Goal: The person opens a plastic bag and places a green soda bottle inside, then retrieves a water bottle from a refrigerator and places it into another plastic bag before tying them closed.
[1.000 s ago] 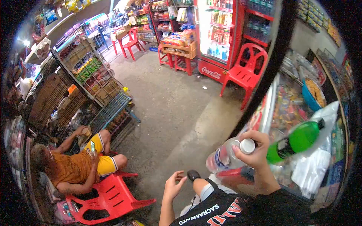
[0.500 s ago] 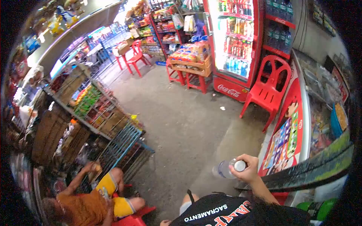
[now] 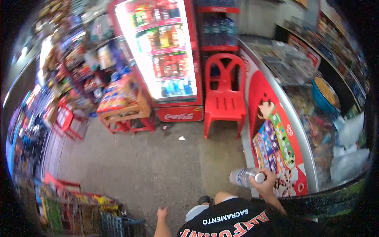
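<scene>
Left hand (image 3: 162, 213): blurred, opening unclear to me; nothing visibly held.
Right hand (image 3: 268, 183): closed around the clear bottle's (image 3: 240, 177) neck.
Clear bottle: tilted near the freezer's (image 3: 290, 156) lower edge; likely light, squeezable, slick.
White cap (image 3: 259, 177): I'd grip just below.

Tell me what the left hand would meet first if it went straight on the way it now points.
The left hand points forward over the floor, and the red drinks fridge looks like the first thing in its line. Height and tilt are hard to judge, so it might meet the floor sooner.
</scene>
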`<state>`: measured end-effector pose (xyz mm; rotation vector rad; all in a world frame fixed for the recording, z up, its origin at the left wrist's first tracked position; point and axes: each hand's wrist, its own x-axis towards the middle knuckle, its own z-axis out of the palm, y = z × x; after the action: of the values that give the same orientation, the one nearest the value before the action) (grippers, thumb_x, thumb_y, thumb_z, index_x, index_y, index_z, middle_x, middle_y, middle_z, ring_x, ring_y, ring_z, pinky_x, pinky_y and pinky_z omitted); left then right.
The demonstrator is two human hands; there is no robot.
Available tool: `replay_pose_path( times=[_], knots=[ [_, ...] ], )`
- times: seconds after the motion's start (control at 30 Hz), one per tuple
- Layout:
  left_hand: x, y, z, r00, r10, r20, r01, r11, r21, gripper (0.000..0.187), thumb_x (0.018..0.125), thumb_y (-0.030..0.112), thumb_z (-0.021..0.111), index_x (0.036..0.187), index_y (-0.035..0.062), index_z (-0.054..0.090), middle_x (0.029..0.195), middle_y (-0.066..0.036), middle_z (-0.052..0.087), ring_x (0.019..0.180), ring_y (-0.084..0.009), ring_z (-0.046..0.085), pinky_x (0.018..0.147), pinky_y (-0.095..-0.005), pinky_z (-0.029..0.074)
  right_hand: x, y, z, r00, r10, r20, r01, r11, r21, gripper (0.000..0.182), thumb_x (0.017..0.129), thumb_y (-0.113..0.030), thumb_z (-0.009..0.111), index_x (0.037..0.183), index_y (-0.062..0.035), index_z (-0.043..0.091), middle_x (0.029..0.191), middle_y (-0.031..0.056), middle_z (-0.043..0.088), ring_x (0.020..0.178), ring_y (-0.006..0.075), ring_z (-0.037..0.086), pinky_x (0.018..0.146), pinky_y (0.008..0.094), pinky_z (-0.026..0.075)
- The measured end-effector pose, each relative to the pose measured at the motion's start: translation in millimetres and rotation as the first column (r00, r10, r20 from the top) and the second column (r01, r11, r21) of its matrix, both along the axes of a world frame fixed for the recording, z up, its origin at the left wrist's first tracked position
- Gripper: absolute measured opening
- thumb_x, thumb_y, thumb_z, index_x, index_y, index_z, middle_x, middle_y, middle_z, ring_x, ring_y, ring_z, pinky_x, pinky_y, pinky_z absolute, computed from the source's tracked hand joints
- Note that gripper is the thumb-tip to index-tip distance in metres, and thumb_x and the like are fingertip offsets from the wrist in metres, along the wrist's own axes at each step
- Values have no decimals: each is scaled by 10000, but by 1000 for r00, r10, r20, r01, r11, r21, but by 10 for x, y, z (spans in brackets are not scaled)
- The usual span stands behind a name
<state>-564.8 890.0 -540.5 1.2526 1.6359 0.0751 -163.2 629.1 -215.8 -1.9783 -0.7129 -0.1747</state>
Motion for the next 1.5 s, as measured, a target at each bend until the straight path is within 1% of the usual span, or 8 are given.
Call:
replay_pose_path(
  times=[0.27, 0.4, 0.63, 0.73, 1.07, 1.13, 1.27, 1.5],
  knots=[
    [3074, 1725, 624, 905, -401, 140, 366, 903, 225, 377, 714, 294, 590, 1012, 70, 538, 833, -104, 612, 755, -187, 581, 677, -291, 447, 1481, 757, 153, 911, -409, 54, 402, 910, 99, 251, 525, -66, 691, 680, -21, 498, 583, 56, 490, 531, 130, 485, 495, 255, 387],
    [4040, 1870, 514, 752, -659, -6, 654, 746, 126, 392, 706, 338, 585, 1022, 109, 543, 861, -123, 607, 830, -240, 576, 723, -313, 438, 2488, 1081, -95, 919, -393, -40, 394, 919, 8, 233, 536, -23, 681, 678, -38, 497, 613, -2, 480, 573, 81, 462, 534, 229, 385],
    [4668, 2333, 285, 680, -727, -93, 678, 672, -299, 377, 710, 282, 610, 1003, 53, 549, 838, -84, 610, 753, -173, 581, 635, -305, 472, 4441, 2292, 411, 985, -174, -13, 174, 983, 64, 235, 553, -77, 700, 652, -29, 493, 594, 20, 515, 575, 86, 482, 529, 244, 394],
    [5010, 2490, 239, 926, -369, 77, 377, 897, -230, 344, 703, 242, 619, 972, 37, 556, 813, -89, 610, 667, -156, 584, 562, -272, 474, 5299, 3029, 791, 988, -94, 121, 71, 980, 184, 227, 563, -89, 702, 669, -37, 508, 604, 23, 512, 580, 89, 478, 533, 241, 394],
    [6841, 3411, 272, 690, -724, -7, 711, 679, -184, 385, 704, 312, 618, 962, 35, 549, 756, -72, 613, 623, -142, 582, 562, -269, 466, 8092, 5176, 1651, 946, -183, 269, 86, 938, 335, 340, 559, -252, 732, 744, -28, 557, 679, 101, 590, 633, 172, 568, 588, 294, 437],
    [7178, 3665, 181, 875, -428, 227, 464, 874, -142, 346, 729, 249, 604, 975, 17, 529, 763, -82, 607, 653, -131, 578, 559, -254, 468, 8410, 5514, 1795, 943, -219, 249, 134, 939, 317, 355, 555, -277, 730, 749, -31, 564, 688, 106, 596, 643, 196, 577, 596, 306, 440],
    [7558, 3925, 359, 877, -253, 409, 311, 947, -81, 310, 740, 196, 596, 978, 10, 526, 809, -96, 609, 717, -141, 586, 580, -259, 480, 9007, 6080, 1829, 929, -276, 246, 202, 936, 288, 391, 539, -319, 729, 762, -36, 577, 723, 131, 606, 681, 260, 592, 613, 338, 446],
    [7258, 4029, 193, 923, -357, 145, 369, 927, -66, 302, 714, 225, 619, 924, 16, 557, 724, -81, 615, 606, -151, 592, 550, -266, 487, 9548, 6605, 1481, 919, -280, 277, 251, 958, 136, 425, 523, -339, 727, 783, -35, 585, 753, 162, 602, 713, 286, 591, 639, 353, 456]
  ],
)
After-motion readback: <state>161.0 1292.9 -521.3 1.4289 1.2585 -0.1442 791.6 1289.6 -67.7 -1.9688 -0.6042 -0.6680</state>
